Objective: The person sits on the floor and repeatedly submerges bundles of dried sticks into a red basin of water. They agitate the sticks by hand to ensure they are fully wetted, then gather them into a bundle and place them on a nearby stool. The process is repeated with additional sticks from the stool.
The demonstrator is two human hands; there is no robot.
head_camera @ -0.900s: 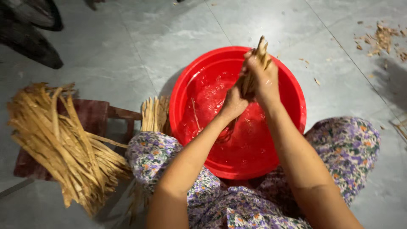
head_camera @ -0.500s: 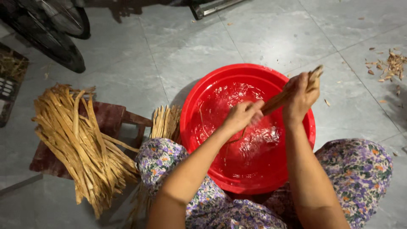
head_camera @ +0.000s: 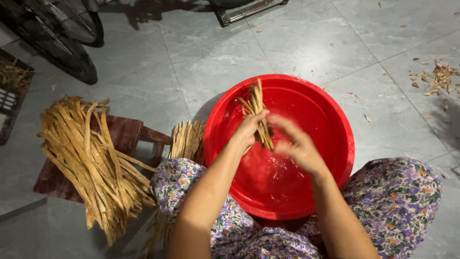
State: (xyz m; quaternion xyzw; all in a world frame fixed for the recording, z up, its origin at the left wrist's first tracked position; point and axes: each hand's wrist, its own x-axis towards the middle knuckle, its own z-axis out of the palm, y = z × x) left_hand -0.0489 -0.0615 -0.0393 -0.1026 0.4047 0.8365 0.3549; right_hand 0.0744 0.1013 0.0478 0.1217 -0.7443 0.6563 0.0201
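A round red basin [head_camera: 335, 115] holding water stands on the floor between my knees. My left hand [head_camera: 248, 133] grips a small bundle of tan plant strips [head_camera: 256, 103] over the basin, the strips pointing up and away. My right hand [head_camera: 297, 144] is blurred just to the right of the bundle's lower end, fingers curled near it; whether it touches the strips is unclear.
A big heap of the same tan strips [head_camera: 91, 158] lies on a low dark red stool [head_camera: 127, 134] at my left. A smaller bunch [head_camera: 187, 141] lies beside the basin. Bicycle wheels [head_camera: 72, 52] stand at far left. Scraps [head_camera: 438, 76] litter the grey tiles at right.
The bundle has swung from the basin's right rim to its left-centre and now points upward. My left hand now holds it; my right hand has dropped lower beside it.
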